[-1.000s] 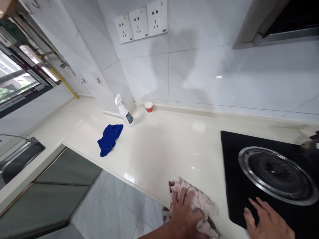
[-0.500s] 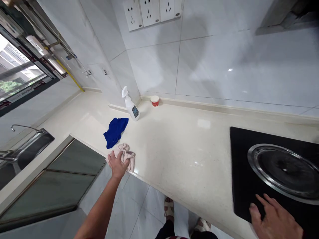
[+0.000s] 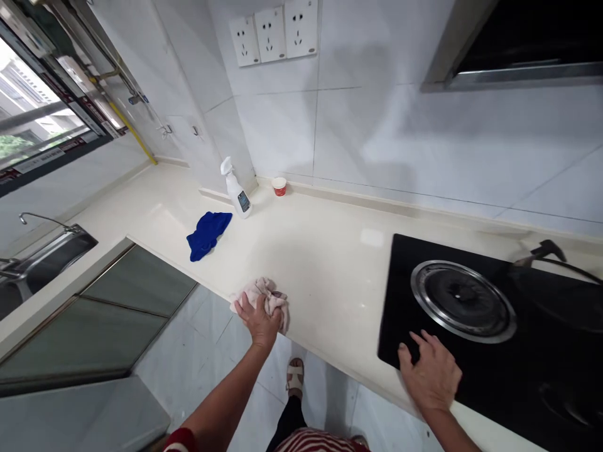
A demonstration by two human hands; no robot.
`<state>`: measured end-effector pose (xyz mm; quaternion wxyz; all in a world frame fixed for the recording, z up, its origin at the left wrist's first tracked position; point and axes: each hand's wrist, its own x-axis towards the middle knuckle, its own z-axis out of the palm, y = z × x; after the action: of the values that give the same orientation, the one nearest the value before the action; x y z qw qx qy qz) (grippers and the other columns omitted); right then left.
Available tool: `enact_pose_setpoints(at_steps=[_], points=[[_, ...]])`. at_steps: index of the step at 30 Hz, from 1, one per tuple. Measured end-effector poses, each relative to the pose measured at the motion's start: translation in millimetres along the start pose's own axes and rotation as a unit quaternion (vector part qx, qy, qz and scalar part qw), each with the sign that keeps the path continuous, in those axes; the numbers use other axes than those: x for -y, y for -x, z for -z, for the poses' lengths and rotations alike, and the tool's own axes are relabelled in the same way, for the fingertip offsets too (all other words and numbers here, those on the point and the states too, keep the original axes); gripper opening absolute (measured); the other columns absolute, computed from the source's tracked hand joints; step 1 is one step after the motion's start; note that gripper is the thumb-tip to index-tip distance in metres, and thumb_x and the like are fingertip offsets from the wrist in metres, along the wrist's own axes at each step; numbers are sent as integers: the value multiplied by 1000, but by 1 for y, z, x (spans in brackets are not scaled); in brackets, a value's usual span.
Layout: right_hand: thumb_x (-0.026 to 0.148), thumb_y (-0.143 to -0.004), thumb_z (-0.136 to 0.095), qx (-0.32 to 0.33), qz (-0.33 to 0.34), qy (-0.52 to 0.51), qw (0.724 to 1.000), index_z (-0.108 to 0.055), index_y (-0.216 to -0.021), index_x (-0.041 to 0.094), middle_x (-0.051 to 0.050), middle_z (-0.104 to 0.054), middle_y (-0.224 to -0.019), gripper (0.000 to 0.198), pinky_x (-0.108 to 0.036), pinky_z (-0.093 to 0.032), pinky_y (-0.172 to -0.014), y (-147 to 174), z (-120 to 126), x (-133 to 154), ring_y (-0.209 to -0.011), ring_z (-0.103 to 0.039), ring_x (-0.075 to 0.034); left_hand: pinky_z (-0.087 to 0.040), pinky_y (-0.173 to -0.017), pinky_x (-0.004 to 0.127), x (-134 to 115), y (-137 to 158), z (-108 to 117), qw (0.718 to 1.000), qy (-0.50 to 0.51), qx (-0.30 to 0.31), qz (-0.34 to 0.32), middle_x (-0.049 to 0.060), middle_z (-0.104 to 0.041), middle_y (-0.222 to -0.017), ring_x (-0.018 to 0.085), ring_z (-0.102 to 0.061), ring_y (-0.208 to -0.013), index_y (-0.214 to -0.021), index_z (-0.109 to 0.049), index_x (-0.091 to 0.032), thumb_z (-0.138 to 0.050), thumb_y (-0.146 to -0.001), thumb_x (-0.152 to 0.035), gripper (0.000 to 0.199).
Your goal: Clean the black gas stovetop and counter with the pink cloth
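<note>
A crumpled pale pink cloth lies on the cream countertop near its front edge. My left hand presses on this cloth with its fingers curled over it. Over the front left corner of the black cooktop, my right hand has its fingers spread and holds nothing. Farther left on the counter lies a blue cloth. Behind that stands a white spray bottle, upright, with a dark label. Close to the wall is a small red and white tub.
A round metal burner ring is set in the cooktop, and a black-handled pan shows at the right. At far left is a sink with a faucet. Sockets and a range hood are above.
My left hand has slid the pink cloth rightward along the counter's front edge, away from the blue cloth. The view has shifted right, showing more of the cooktop. My right hand stays near the cooktop's corner.
</note>
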<state>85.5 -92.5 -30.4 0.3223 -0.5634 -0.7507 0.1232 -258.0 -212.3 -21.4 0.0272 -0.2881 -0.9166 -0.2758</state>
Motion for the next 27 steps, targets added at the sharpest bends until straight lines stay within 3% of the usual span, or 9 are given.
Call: enact_pose_setpoints(at_steps=[5, 9, 14, 19, 23, 27], points=[[39, -94, -60, 6, 16, -53, 998, -57, -126, 19, -9, -59, -127, 38, -44, -54, -90, 19, 22, -13, -107, -62, -22, -36, -101, 67, -54, 79, -8, 997, 35, 68, 4, 13, -10, -161, 48, 1, -146, -124, -61, -23, -66, -75, -33, 50], [40, -96, -57, 9, 18, -95, 995, -59, -123, 20, -9, -60, -125, 34, -41, -55, -86, 49, 49, -33, -104, -62, -21, -30, -104, 70, -92, 138, -21, 994, 55, 90, -23, 13, -7, -163, 50, 3, -147, -122, -62, -23, -68, -72, -32, 52], [45, -96, -45, 54, -43, -189, 980, -68, -102, 21, -10, -64, -112, 34, -27, -56, -61, 111, 83, -73, -98, -66, -24, -22, -106, 74, -139, 207, -40, 985, 82, 134, -79, 13, -7, -165, 51, 4, -147, -121, -62, -23, -70, -65, -28, 56], [44, -95, -44, 38, -60, -187, 980, -66, -97, 24, -6, -66, -105, 29, -30, -57, -71, 142, 105, -97, -95, -65, -22, -18, -105, 77, -168, 242, -48, 977, 93, 172, -89, 16, -6, -165, 51, 2, -147, -124, -60, -22, -67, -67, -25, 58], [42, -96, -42, 54, 32, -151, 987, -62, -116, 26, -7, -61, -121, 32, -37, -57, -85, 121, 105, -77, -108, -63, -23, -19, -109, 72, -163, 239, -38, 968, 97, 205, -106, 16, -9, -165, 50, -1, -148, -127, -58, -24, -73, -68, -33, 61], [33, -91, -55, 124, 251, -82, 957, -47, -140, 29, -8, -48, -145, 50, -45, -47, -104, 79, 81, -31, -131, -50, -28, -19, -118, 62, -129, 227, -21, 941, 153, 210, -217, 17, -24, -160, 39, -15, -150, -132, -53, -21, -67, -74, -31, 60]])
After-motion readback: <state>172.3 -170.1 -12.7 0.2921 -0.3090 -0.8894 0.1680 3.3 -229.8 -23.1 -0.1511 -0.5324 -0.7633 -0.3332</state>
